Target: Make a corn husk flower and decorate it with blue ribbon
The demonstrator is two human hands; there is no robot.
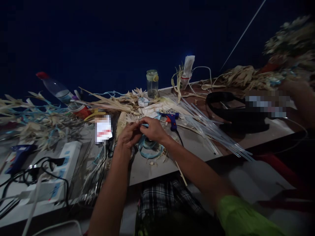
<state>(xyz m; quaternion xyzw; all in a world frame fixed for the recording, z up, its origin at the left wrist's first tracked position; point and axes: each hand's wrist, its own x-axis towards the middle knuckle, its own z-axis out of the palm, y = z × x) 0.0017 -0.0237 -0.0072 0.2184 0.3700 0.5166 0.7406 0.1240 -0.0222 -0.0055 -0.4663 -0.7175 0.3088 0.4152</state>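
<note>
My left hand point(130, 133) and my right hand point(154, 129) meet over the middle of the table, fingertips pinched together. A bit of light-blue tape point(145, 125) shows between them, near my right fingers. Whatever else the fingertips hold is hidden and too small to make out. Just below my hands lies a loose loop of light-blue tape point(150, 154) around a dark core. A blue glue gun point(173, 120) with an orange trigger rests right beyond my right hand, its black cord trailing toward me.
Dried husks point(110, 105) and a jar point(152, 83) stand behind. Clear glue sticks point(209, 126) lie right; thin wires point(98, 178), a lit phone point(103, 129), a power strip point(65, 164) and another glue gun point(19, 157) lie left. Another person's hand point(292, 91) is at far right.
</note>
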